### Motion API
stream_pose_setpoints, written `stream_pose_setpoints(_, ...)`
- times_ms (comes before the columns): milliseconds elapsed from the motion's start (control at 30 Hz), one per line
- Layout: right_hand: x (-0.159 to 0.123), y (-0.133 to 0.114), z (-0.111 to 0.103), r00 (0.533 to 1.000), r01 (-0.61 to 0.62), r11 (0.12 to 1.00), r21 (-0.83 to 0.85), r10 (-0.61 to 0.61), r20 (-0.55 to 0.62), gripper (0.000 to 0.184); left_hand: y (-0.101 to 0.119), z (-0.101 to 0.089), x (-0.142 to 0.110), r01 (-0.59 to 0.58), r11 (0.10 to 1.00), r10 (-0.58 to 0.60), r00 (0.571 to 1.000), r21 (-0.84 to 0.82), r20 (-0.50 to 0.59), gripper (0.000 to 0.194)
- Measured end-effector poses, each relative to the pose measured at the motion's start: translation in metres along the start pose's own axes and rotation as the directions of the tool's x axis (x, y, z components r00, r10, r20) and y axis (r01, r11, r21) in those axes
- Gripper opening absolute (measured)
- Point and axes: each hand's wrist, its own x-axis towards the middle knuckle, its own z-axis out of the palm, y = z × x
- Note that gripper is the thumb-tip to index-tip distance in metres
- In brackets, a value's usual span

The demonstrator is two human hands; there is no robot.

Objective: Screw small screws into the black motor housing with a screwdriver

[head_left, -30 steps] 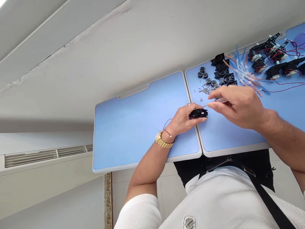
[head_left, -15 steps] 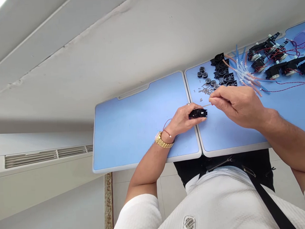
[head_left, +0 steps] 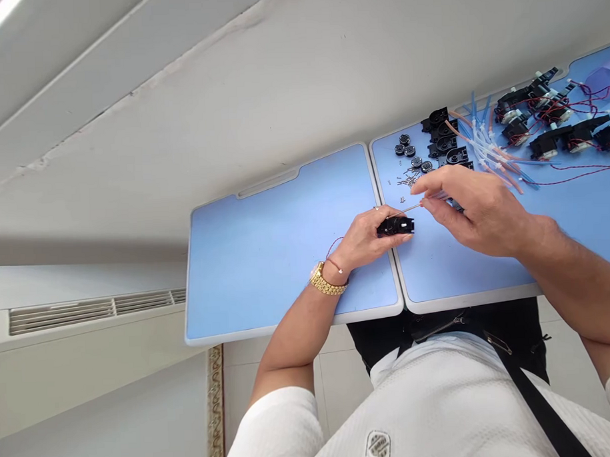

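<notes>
I wear the single camera on my head, so it looks forward and steeply down over my own body. Nearest the lens, my white shirt (head_left: 441, 397) spreads along the bottom edge. My left hand (head_left: 368, 238) and right hand (head_left: 477, 212) sit farther off, both right of centre. The view is wide: the blue table (head_left: 276, 256) crosses it aslant, rising to the right, with the pale wall (head_left: 304, 82) behind and a vent (head_left: 88, 316) at far left.
</notes>
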Motion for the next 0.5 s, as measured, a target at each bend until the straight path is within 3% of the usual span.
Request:
stream_pose_setpoints(100,0.0007,-0.0001,0.0010,0.999,0.031,0.999,0.026,-0.030,-0.025,0.025,-0.0003,0.0000,-0.0002,0.000,1.000,0.000,1.000,0.014,0.007,0.051)
stream_pose_setpoints(267,-0.0003,0.0017,0.0016,0.995,-0.102,0.990,-0.096,0.101,-0.017,0.023,0.0007,0.0004,-0.0003,0.000,0.999,0.000,1.000,0.033,0.007,0.049)
stream_pose_setpoints(400,-0.0013,-0.0025,-0.0009,0.999,-0.040,0.999,0.005,0.040,-0.027,0.025,0.0013,0.0008,0.0000,0.013,1.000,-0.013,1.000,0.007,0.004,0.049)
stream_pose_setpoints(500,-0.0012,-0.0062,-0.0038,0.998,-0.061,0.996,0.063,0.060,0.017,0.032,0.0007,0.0010,0.0001,0.015,1.000,-0.015,1.000,-0.007,-0.003,0.051)
